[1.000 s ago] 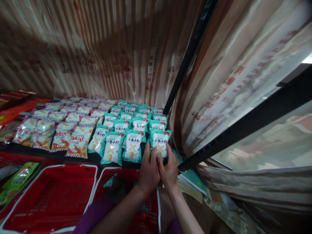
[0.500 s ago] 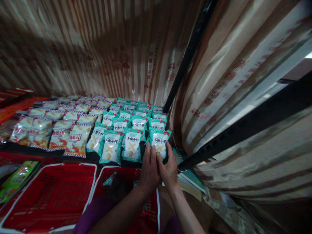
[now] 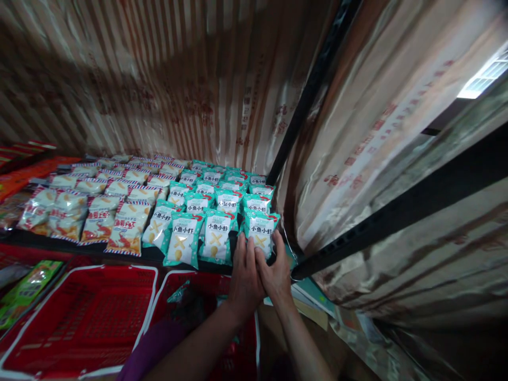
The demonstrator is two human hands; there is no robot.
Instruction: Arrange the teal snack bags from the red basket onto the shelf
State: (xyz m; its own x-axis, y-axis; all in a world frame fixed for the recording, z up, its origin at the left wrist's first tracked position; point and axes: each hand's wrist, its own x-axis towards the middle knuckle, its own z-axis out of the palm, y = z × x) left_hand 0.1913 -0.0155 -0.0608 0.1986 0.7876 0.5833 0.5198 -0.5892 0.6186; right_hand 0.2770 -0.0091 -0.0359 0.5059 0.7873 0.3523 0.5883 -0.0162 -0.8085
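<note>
Both my hands rest side by side on the front right teal snack packet (image 3: 260,231) at the shelf's edge. My left hand (image 3: 244,275) lies with its fingers stretched against the packet's left side. My right hand (image 3: 275,271) presses its fingers on the packet's lower front and right edge. Several rows of the same teal packets (image 3: 216,203) stand behind and to the left of it. Further left lie several rows of white and red striped snack packets (image 3: 99,203). None of the packets is lifted off the shelf.
Two red plastic baskets (image 3: 85,317) sit below the shelf edge; the right one (image 3: 190,299) holds a teal packet. Green packets (image 3: 24,288) lie at far left. A striped shiny curtain (image 3: 178,79) backs the shelf, and black shelf bars (image 3: 309,90) run at right.
My hands have stayed on the front right teal packet, shifting only slightly. The view has tilted a little, showing a ceiling light at upper right.
</note>
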